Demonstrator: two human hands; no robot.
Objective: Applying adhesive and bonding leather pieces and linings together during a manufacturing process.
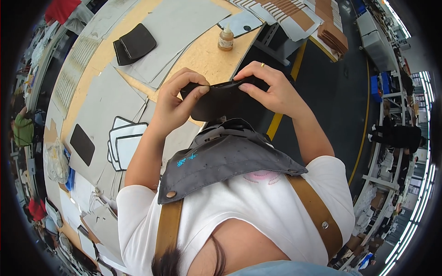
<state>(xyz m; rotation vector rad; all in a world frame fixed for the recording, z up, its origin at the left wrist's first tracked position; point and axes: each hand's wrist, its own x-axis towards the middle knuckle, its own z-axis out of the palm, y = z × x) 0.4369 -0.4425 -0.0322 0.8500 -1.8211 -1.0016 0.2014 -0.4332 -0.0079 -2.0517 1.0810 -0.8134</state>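
Note:
A dark, flat, flexible piece with rounded corners [221,102], leather-like in look, hangs between my two hands in front of my apron. My left hand [177,99] pinches its upper edge near the left end, thumb against the near face. Toward the right end, my right hand [270,89] grips the same edge between thumb and fingers. That edge bows slightly, and its far side is hidden. Beyond my hands, two similar black pieces [134,44] lie overlapped on the grey sheets. A small bottle of amber liquid [225,39] stands near the table's right edge.
Several white panels with dark borders [128,146] and one black piece [83,144] lie on grey sheets [99,110] to the left. A clear plastic bag [56,161] sits at the far left. Stacked brown and white pieces [294,18] are beyond the table, past a dark floor.

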